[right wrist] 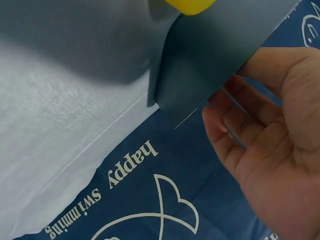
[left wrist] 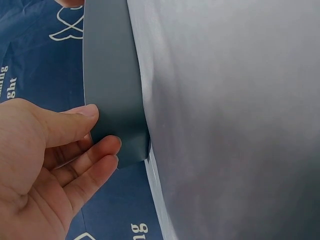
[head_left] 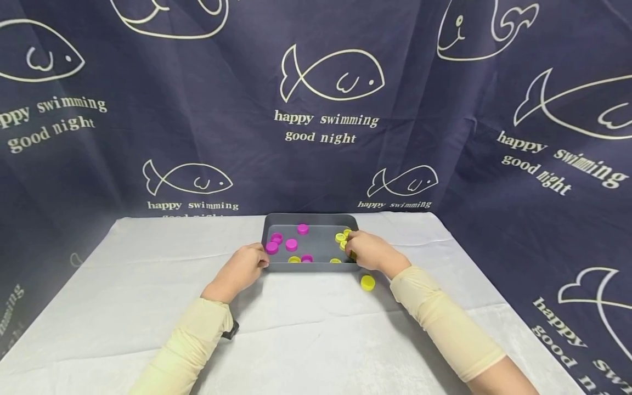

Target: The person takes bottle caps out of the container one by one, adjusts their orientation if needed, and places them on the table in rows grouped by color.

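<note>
A dark grey rectangular tray sits at the far side of the table, with several magenta caps mostly in its left half and yellow caps mostly at its right. My left hand grips the tray's front left corner; in the left wrist view its thumb lies at the rim. My right hand reaches over the right end, fingertips down among the yellow caps. The wall hides those fingertips in the right wrist view, so I cannot tell whether they pinch a cap.
One yellow cap lies on the white tablecloth just outside the tray's front right corner. Behind the table hangs a dark blue curtain with fish drawings and lettering. A small black object shows at the left sleeve.
</note>
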A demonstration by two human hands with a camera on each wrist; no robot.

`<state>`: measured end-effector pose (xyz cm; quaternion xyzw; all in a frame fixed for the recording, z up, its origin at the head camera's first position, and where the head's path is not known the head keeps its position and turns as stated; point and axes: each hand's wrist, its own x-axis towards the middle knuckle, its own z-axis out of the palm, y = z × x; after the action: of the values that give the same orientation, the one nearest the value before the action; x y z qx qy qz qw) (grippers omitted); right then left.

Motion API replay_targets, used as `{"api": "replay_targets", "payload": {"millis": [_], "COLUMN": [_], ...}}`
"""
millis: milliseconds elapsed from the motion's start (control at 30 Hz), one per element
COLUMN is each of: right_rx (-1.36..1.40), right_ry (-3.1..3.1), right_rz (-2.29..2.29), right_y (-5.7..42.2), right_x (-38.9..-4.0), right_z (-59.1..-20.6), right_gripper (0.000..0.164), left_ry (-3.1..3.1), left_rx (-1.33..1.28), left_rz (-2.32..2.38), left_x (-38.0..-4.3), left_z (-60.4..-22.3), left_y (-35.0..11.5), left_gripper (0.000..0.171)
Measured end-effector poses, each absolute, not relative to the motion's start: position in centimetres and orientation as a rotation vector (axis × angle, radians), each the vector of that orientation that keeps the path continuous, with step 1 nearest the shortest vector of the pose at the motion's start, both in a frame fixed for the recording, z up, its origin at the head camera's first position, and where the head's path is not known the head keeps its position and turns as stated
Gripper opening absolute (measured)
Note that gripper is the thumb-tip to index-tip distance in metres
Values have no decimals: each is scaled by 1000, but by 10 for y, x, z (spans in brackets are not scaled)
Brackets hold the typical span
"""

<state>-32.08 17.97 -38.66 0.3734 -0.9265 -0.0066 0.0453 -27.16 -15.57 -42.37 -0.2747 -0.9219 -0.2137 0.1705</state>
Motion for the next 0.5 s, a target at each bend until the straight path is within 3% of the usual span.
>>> {"api": "replay_targets", "payload": {"millis": [500], "right_rx": [1169], "right_ry": [-2891], "right_rz": [-114], "right_y": [179], "right_x": [-332], "right_z": [-390], "right_gripper": [24], "left_ry": [-2611], "left_rx": [-784], "left_rz": [-574], "left_x": [-273], "left_z": [-426], "left_y": [-155], "left_gripper": [13]}}
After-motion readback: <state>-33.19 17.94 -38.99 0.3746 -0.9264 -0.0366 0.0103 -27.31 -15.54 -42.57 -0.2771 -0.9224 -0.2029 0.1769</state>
